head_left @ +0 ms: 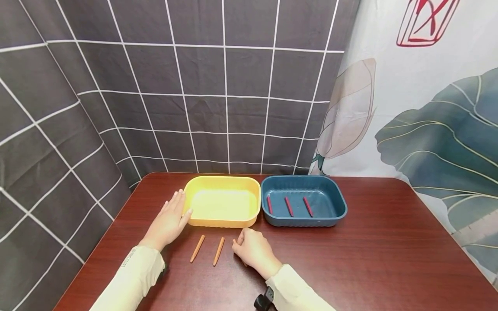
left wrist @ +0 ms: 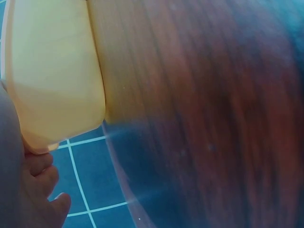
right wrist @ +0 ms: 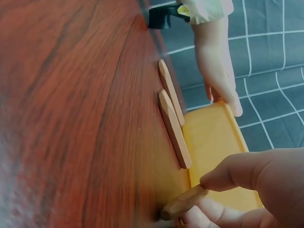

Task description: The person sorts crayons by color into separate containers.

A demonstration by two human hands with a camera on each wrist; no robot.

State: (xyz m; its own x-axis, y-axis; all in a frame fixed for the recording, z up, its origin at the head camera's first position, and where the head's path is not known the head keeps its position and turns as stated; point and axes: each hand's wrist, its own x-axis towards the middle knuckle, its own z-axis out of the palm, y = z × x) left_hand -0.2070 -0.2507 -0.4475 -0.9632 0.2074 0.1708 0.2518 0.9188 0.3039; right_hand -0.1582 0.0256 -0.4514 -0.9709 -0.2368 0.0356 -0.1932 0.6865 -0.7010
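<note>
My left hand (head_left: pixel 167 222) rests with straight fingers against the left side of the yellow basket (head_left: pixel 221 223). Thumb and fingers of my right hand (head_left: pixel 254 250) pinch a brown crayon (right wrist: pixel 183 203) just above the table, in front of the basket. In the head view that crayon is mostly hidden by the hand. To its left, two more brown crayons, a left one (head_left: pixel 197 249) and a right one (head_left: pixel 219 251), lie roughly parallel on the table. The yellow basket's visible floor holds nothing.
A blue basket (head_left: pixel 305 222) stands right beside the yellow one, with three red crayons (head_left: pixel 289 207) lying in it. Both are on a reddish-brown table (head_left: pixel 381 250). A dark gridded cloth (head_left: pixel 249 112) hangs behind and to the left, a leaf-patterned one (head_left: pixel 435 142) at the right.
</note>
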